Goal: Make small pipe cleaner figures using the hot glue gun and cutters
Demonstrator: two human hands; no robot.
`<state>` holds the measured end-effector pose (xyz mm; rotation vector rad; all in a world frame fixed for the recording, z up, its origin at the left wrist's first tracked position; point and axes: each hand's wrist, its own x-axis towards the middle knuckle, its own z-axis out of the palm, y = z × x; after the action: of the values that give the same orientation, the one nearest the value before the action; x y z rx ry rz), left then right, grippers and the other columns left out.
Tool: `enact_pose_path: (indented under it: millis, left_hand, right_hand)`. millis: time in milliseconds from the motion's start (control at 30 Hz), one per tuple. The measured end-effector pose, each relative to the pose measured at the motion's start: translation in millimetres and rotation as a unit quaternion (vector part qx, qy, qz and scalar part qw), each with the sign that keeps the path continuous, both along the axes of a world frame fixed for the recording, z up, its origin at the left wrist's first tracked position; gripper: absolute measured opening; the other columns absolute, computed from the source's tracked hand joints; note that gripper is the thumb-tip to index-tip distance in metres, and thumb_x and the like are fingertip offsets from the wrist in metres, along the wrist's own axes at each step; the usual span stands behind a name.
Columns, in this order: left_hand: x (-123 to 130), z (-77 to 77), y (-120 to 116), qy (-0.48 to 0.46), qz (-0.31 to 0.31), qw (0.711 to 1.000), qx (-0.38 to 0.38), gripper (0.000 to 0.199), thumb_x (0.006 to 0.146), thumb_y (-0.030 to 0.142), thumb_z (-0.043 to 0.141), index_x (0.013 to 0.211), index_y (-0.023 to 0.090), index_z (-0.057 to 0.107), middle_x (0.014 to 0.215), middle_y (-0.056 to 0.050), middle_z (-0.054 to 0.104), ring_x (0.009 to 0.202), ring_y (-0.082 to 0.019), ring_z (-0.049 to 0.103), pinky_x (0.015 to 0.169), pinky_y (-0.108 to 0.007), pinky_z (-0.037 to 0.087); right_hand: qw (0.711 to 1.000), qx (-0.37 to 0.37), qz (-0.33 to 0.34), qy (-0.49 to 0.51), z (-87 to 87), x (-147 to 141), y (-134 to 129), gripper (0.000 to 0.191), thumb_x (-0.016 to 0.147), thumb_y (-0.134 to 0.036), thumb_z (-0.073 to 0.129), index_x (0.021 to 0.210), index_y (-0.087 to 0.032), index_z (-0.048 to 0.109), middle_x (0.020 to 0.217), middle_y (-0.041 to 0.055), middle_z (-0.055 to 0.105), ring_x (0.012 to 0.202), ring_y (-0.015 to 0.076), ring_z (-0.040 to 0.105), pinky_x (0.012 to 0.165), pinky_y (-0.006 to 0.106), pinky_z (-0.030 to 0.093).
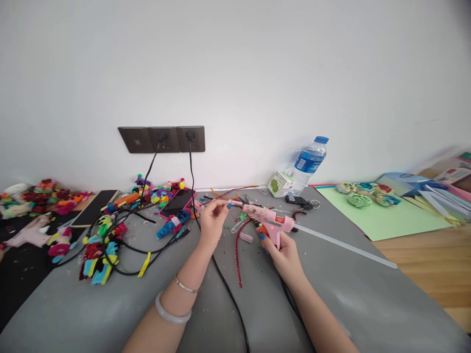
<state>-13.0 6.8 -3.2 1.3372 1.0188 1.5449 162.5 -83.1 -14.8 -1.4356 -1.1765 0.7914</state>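
My right hand (284, 252) is wrapped round the handle of a pink hot glue gun (263, 217), whose nozzle points left. A long clear glue stick (346, 245) sticks out of its back end. My left hand (214, 218) is closed in a pinch on a small pale pink piece (232, 202), held right at the nozzle; whether the two touch I cannot tell. Below the gun lie a dark red pipe cleaner (238, 260) and a short pale pink piece (246, 238). A blue fuzzy piece (171, 225) is left of my left hand.
Black cables run from the wall sockets (162, 139) across the grey table (184, 304). Fuzzy colourful figures (99, 260) and a phone (178, 202) lie left. A water bottle (308, 164), small box (280, 184) and keys (301, 202) stand or lie behind. Green paper (382, 220) is right.
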Motion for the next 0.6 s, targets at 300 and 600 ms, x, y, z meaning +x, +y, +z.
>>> enact_pose_path:
  millis: [300,600]
  left_hand:
    - [0.4,2.4,-2.8,0.008,-0.004,1.0,0.0,0.017,0.078,0.036,0.071,0.078,0.019,0.072,0.073,-0.002,0.062,0.067,-0.015,0.053,0.063,-0.025,0.04]
    - [0.6,4.9,-3.6,0.013,-0.014,1.0,0.015,0.019,0.077,0.037,0.071,0.075,0.018,0.07,0.07,-0.001,0.059,0.063,-0.014,0.049,0.062,-0.026,0.038]
  right_hand:
    - [1.0,-0.008,0.015,-0.004,0.3,-0.6,0.0,0.027,0.072,-0.041,0.066,0.081,-0.016,0.072,0.058,0.0001,0.055,0.053,0.0135,0.041,0.049,0.025,0.034]
    - [1.0,0.001,0.013,-0.005,3.6,-2.0,0.5,0.034,0.072,-0.047,0.066,0.084,-0.016,0.072,0.061,0.0017,0.061,0.053,0.0153,0.047,0.051,0.026,0.04]
